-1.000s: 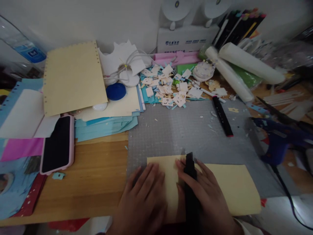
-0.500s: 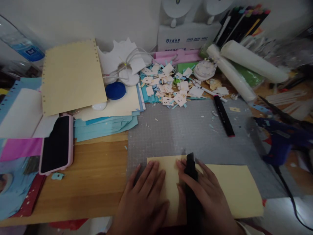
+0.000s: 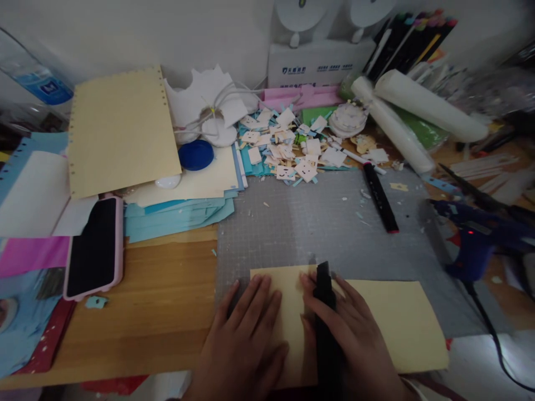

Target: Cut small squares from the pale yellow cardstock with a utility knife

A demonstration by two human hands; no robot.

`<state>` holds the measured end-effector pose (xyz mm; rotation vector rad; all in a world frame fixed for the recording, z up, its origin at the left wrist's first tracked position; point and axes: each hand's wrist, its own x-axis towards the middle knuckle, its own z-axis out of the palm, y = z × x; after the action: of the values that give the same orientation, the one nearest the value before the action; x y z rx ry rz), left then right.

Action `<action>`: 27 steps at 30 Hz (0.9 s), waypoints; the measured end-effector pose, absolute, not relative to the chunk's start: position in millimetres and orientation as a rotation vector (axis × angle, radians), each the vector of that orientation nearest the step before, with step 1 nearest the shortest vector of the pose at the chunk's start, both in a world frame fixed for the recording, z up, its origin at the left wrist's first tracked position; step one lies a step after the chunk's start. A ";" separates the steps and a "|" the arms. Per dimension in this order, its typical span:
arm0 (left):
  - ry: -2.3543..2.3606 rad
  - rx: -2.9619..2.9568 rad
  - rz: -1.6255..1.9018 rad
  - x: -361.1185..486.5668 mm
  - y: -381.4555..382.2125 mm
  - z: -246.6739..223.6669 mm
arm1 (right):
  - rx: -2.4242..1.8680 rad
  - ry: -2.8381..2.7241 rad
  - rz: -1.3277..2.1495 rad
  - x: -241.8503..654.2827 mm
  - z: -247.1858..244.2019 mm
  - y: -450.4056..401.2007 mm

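Note:
My left hand [image 3: 246,334] lies flat on a pale yellow sheet of paper [image 3: 290,312] at the front of the grey cutting mat [image 3: 267,223], its fingers stretched out. Close beside it, my right hand [image 3: 351,323] is closed round a long black tool [image 3: 325,312] with a slanted tip. The tool points away from me over the paper; its exact kind is unclear, and its near end is dark. More pale yellow paper [image 3: 409,323] extends to the right of my right hand. Whether both parts belong to one sheet is hidden.
A black marker [image 3: 380,197] lies on the mat, and a blue glue gun [image 3: 476,239] sits at its right edge. Small paper cutouts [image 3: 288,145] are heaped behind. To the left are a phone [image 3: 94,248], stacked blue paper [image 3: 179,220] and a punched yellow sheet [image 3: 123,133].
The whole view has shifted slightly to the left. Both hands and the black tool keep nearly the same place on the paper. A red light now shows on the glue gun.

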<state>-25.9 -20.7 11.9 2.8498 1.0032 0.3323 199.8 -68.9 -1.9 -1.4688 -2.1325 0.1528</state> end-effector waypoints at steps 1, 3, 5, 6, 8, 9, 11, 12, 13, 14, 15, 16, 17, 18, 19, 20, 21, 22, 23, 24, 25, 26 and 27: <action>1.000 2.851 0.332 -25.9 -20.6 12.2 | -1.468 -2.134 0.153 199.6 -1.5 -68.7; 1.002 2.848 0.346 -25.7 -20.6 12.9 | -1.471 -2.131 0.145 199.3 -1.1 -68.7; 1.006 2.844 0.366 -24.9 -20.9 13.6 | -1.472 -2.126 0.131 199.2 -1.3 -69.0; 1.011 2.841 0.373 -24.4 -21.1 13.8 | -1.473 -2.127 0.133 199.3 -1.6 -69.4; 1.015 2.842 0.371 -23.8 -21.3 14.2 | -1.471 -2.133 0.148 199.7 -2.6 -70.3; 1.016 2.843 0.364 -23.7 -21.4 14.3 | -1.470 -2.139 0.155 199.9 -3.1 -70.8; 1.018 2.842 0.351 -24.0 -21.4 14.4 | -1.468 -2.143 0.157 200.3 -3.9 -71.6; 1.019 2.842 0.350 -24.3 -21.4 14.3 | -1.466 -2.144 0.157 200.4 -4.2 -71.8; 1.020 2.842 0.351 -24.5 -21.4 14.2 | -1.465 -2.147 0.160 200.5 -4.5 -71.9; 1.020 2.843 0.358 -24.7 -21.4 14.0 | -1.463 -2.149 0.161 200.5 -4.7 -72.0; 1.019 2.844 0.368 -24.7 -21.4 13.8 | -1.462 -2.150 0.159 200.4 -4.8 -72.1; 1.019 2.843 0.378 -24.6 -21.3 13.7 | -1.463 -2.149 0.155 200.3 -5.0 -72.2; 1.020 2.843 0.385 -24.5 -21.2 13.6 | -1.467 -2.149 0.151 200.2 -5.1 -72.2; 1.019 2.843 0.388 -24.3 -21.0 13.5 | -1.474 -2.146 0.143 200.1 -5.1 -72.3; 1.018 2.844 0.387 -24.1 -20.8 13.6 | -1.481 -2.142 0.139 200.0 -5.0 -72.3; 1.018 2.845 0.385 -24.0 -20.6 13.7 | -1.484 -2.139 0.136 199.9 -4.8 -72.2; 1.019 2.848 0.381 -23.9 -20.4 13.8 | -1.483 -2.139 0.134 199.9 -4.6 -72.0; 1.021 2.849 0.378 -24.0 -20.2 13.9 | -1.479 -2.138 0.129 199.8 -4.3 -71.9; 1.020 2.850 0.376 -24.1 -20.1 13.9 | -1.475 -2.132 0.122 199.8 -4.1 -71.7; 1.021 2.851 0.374 -24.2 -20.0 13.8 | -1.476 -2.127 0.120 199.7 -4.1 -71.6; 1.021 2.853 0.372 -24.4 -20.0 13.7 | -1.481 -2.124 0.122 199.8 -4.0 -71.6; 1.020 2.855 0.371 -24.5 -20.1 13.5 | -1.487 -2.121 0.127 199.8 -4.1 -71.6; 1.018 2.856 0.372 -24.5 -20.2 13.2 | -1.489 -2.117 0.132 199.8 -4.2 -71.7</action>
<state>-24.5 -20.2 13.2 2.8563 1.0182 0.3718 199.8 -71.7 -4.2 -1.4891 -2.1173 0.1316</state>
